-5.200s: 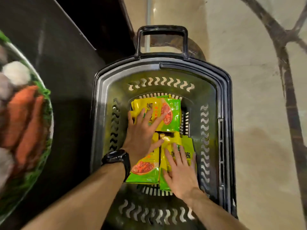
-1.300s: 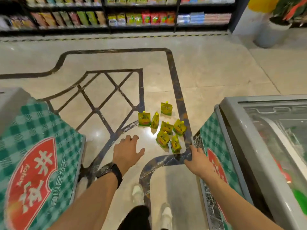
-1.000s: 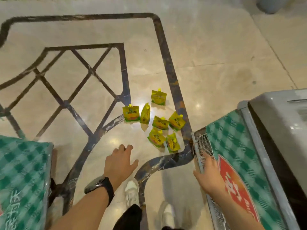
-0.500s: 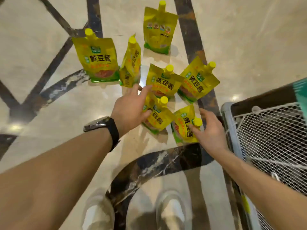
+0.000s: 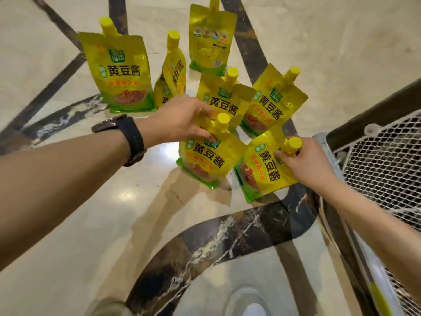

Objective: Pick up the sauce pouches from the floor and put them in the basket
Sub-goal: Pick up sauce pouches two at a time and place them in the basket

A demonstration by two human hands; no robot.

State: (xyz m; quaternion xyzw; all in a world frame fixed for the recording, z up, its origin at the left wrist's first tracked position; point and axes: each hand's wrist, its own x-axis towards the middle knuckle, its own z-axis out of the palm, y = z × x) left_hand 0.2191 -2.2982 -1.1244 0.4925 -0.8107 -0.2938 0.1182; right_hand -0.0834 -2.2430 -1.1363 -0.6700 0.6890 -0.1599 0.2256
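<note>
The marble floor (image 5: 68, 224) fills your view. A wire-mesh panel (image 5: 376, 160) stands at 3 o'clock, just beside your right forearm, so I'd lift straight up rather than outward. The basket is out of sight. Five more pouches (image 5: 123, 74) stand upright from 10 to 1 o'clock, close together. Your left hand (image 5: 182, 122) curls its fingers round the neck of the near-left pouch (image 5: 205, 160), cap towards 12. Your right hand (image 5: 303, 165) pinches the spout of the near-right pouch (image 5: 264, 172), its long axis tilted towards 1. Both bases look barely off the floor. The middle pouch (image 5: 223, 99) crowds your left knuckles.
</note>
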